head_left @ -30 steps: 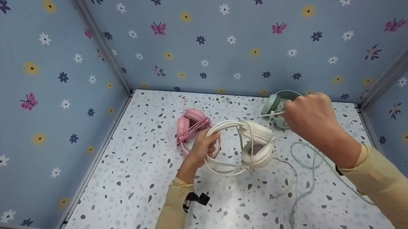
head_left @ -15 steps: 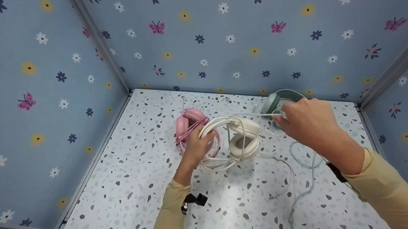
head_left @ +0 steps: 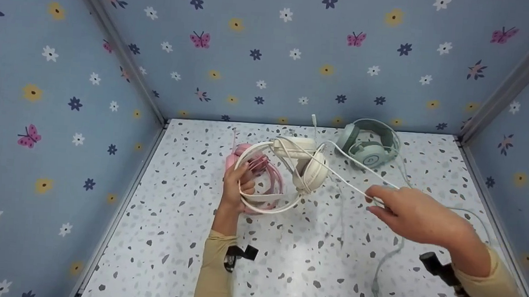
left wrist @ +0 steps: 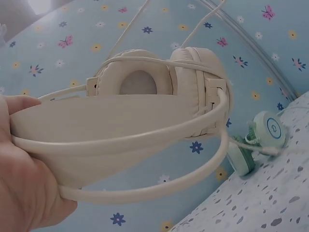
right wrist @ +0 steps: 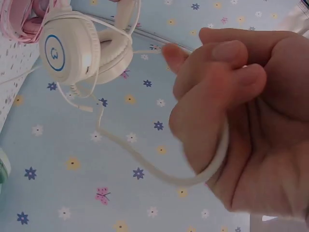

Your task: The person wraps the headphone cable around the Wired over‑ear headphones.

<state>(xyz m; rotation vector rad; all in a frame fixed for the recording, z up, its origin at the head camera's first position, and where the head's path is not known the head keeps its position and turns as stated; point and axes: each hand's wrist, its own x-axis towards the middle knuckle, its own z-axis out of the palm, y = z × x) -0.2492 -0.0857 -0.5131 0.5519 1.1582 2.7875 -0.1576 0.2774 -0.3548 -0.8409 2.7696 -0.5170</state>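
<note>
White over-ear headphones point(head_left: 314, 172) are held up above the table, their headband gripped by my left hand point(head_left: 237, 186). In the left wrist view the headband point(left wrist: 106, 118) runs from my fingers to the two cushioned ear cups point(left wrist: 137, 79). My right hand point(head_left: 418, 217) holds the white headphone cable point(head_left: 347, 183) out to the right, with two strands running back to the ear cups. Part of the cable is wound across the cups. In the right wrist view the cable point(right wrist: 176, 181) loops under my curled fingers. A thin microphone boom point(head_left: 314, 121) sticks up behind the cups.
Pink headphones point(head_left: 274, 179) with a bundled cable lie behind my left hand. Green headphones point(head_left: 370, 154) rest at the back right, near the patterned wall point(head_left: 292, 72). A pale green cable point(head_left: 378, 275) trails along the right side of the speckled table point(head_left: 303, 265).
My right hand has moved down and toward me, drawing the white cable right in two strands. The white headphones have shifted left and turned in my left hand. The green headphones are uncovered.
</note>
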